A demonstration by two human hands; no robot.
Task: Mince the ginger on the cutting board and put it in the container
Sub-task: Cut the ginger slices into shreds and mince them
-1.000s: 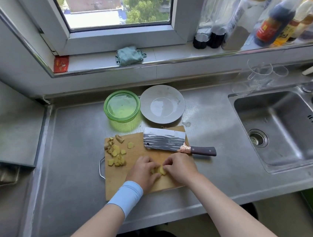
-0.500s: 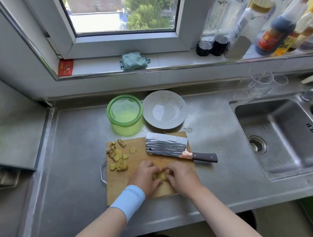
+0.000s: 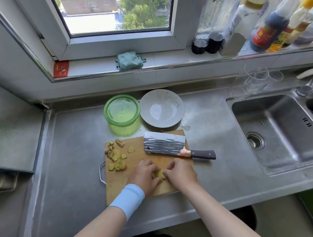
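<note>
A wooden cutting board (image 3: 136,188) lies on the steel counter. My left hand (image 3: 144,176) and my right hand (image 3: 181,174) meet at its middle, fingers pinched on a small stack of yellow ginger slices (image 3: 159,173). A loose pile of ginger chunks (image 3: 117,157) sits at the board's left edge. A cleaver (image 3: 165,144) with a dark handle rests flat across the board's far side, untouched. Behind the board stands a green container (image 3: 121,110), holding nothing that I can see.
A grey plate (image 3: 161,109) sits right of the green container. The sink (image 3: 280,131) is to the right, with glasses (image 3: 256,80) behind it. Bottles (image 3: 266,23) line the windowsill, along with a green cloth (image 3: 130,60). The counter's front edge runs just below the board.
Both hands stay together on the ginger slices, with only small finger shifts. The camera has tilted slightly, so everything sits lower in view.
</note>
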